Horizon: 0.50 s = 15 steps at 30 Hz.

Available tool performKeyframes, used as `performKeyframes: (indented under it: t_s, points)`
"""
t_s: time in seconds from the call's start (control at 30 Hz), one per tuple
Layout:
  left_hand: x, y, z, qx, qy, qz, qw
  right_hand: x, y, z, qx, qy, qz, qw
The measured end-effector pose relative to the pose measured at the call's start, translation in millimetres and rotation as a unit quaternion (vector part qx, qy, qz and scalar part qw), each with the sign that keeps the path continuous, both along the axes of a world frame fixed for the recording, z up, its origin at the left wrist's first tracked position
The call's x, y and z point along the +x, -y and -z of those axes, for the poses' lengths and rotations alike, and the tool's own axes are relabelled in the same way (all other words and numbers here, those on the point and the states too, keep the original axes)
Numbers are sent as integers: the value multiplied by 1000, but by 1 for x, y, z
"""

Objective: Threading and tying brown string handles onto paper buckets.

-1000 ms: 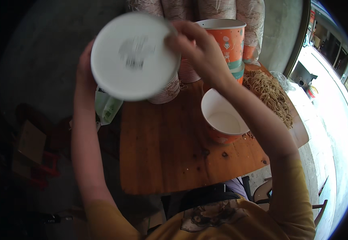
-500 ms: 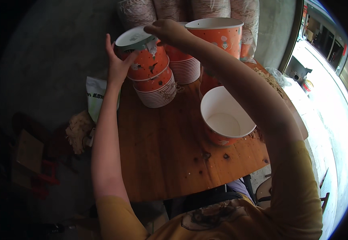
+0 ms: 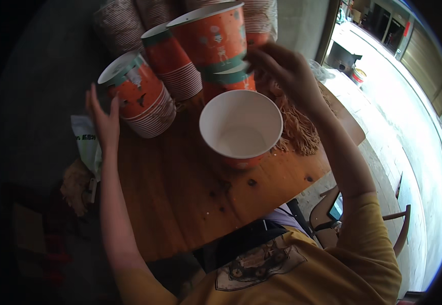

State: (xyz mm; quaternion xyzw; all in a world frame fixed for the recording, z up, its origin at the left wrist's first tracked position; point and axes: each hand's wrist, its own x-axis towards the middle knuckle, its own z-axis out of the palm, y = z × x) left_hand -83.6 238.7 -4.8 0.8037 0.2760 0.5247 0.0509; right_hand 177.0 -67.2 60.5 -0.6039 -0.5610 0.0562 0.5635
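My left hand [image 3: 104, 119] is open, its thumb and fingers apart, against the near left side of a stack of orange paper buckets [image 3: 139, 96] with a green rim band. The stack leans, its buckets nested closely. My right hand [image 3: 287, 71] is raised to the right of a tall orange bucket [image 3: 213, 38] with skeleton figures. Its fingers are stretched out and slightly blurred, with nothing visible in them. That tall bucket stands on another orange bucket. In front, a single bucket [image 3: 241, 124] shows its empty white inside. Another nested bucket stack [image 3: 172, 61] stands between.
Tan twisted-paper cords [image 3: 300, 129] lie on the wooden table [image 3: 180, 203] at the right. Plastic-wrapped bucket stacks [image 3: 119, 25] line the back wall. A white-green bag [image 3: 86, 140] is at the table's left edge. A wooden chair [image 3: 328, 218] stands at the lower right.
My right hand has left the left stack's rim and moved right, beside the tall bucket. The left stack's top bucket has sunk deeper into those below. The whole view has shifted.
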Motion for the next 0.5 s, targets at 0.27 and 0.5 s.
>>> performKeyframes:
  t_s: [0.27, 0.5]
  points:
    - [7, 174, 20, 47, -205, 300, 931, 54, 77, 122, -187, 358, 85, 911]
    - [31, 209, 27, 55, -222, 349, 909, 67, 41, 147, -151, 476, 64, 864]
